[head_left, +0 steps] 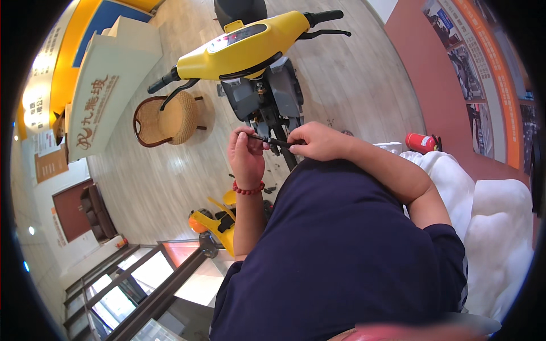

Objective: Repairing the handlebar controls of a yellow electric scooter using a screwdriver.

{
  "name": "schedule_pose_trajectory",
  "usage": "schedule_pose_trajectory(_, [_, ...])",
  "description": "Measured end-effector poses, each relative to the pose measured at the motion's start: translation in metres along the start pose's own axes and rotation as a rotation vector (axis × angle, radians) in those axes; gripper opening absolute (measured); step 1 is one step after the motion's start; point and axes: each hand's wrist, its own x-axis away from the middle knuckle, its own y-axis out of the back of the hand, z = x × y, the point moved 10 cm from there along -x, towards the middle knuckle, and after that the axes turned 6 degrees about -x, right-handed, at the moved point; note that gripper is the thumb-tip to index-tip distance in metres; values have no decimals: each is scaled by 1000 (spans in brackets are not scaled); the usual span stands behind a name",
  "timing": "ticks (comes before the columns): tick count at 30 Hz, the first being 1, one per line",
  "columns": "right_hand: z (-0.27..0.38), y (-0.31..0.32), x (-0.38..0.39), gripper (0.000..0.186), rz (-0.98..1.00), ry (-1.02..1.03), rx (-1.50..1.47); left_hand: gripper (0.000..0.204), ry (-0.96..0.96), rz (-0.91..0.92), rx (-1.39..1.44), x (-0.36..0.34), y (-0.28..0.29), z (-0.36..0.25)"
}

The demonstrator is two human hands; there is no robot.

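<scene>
Between my hands a thin, dark, rod-shaped tool (273, 141) with a lighter band lies almost level; its exact kind is too small to tell. My left hand (247, 156), a red bead bracelet at the wrist, pinches one end with thumb and fingers. At the other end my right hand (319, 141) is closed in a similar pinch. Just beyond them stands a yellow electric scooter (236, 51) with black grips and brake levers. Its grey lower panels (284, 88) and dark front parts are close to my fingers, which partly hide them.
A wicker chair (183, 116) stands left of the scooter, before a pale counter (122, 68). Small dark pieces (270, 190) lie on the wooden floor near another yellow vehicle (223, 230). A red fire extinguisher (421, 142) and white-covered seating (500, 238) are at right.
</scene>
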Motion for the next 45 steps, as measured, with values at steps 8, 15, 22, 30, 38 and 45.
schedule_pose_trajectory(8, [-1, -7, -2, 24, -4, 45, 62, 16, 10, 27, -25, 2, 2, 4])
schedule_pose_trajectory(15, [-7, -19, -5, 26, 42, -96, 58, 18, 7, 53, -99, 5, 9, 2])
schedule_pose_trajectory(22, [-28, -34, -10, 28, -16, -103, 51, 18, 45, 191, -86, -4, 10, 10])
schedule_pose_trajectory(30, [-38, -11, -7, 27, -55, -187, -1, 17, 77, 239, -189, -24, -10, 21])
schedule_pose_trajectory(38, [-39, 49, -16, 25, 147, -120, -303, 15, -121, 262, -485, -60, -86, 8])
schedule_pose_trajectory(45, [-25, 167, 2, 21, 343, -138, -521, 13, -268, 300, -388, -118, -218, 1])
